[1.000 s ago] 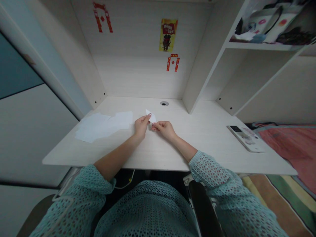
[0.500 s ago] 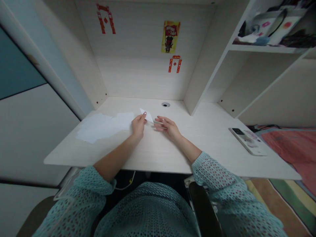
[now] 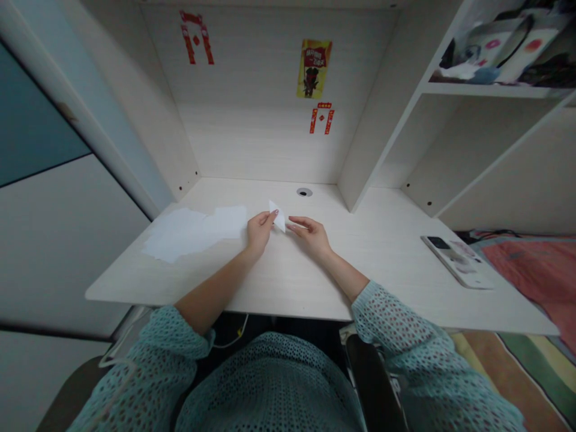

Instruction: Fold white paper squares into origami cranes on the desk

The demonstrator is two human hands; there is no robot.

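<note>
My left hand pinches a small white piece of folded paper between thumb and fingers, above the middle of the desk. The paper looks pointed, roughly triangular, with one corner up and another toward the right. Just to its right is my right hand, its fingers apart and curved, the tips close to the paper's edge with a narrow gap. Left of my left hand, white paper sheets with uneven outlines lie flat on the desk.
The white desk has a round cable hole near the back wall. A phone lies at the right. An upright divider and a loaded shelf rise at the right. A dark chair armrest is below the front edge.
My left hand has turned the folded paper more upright and shifted slightly right. My right hand's fingers have drawn closer together, near the paper. The view has shifted a little.
</note>
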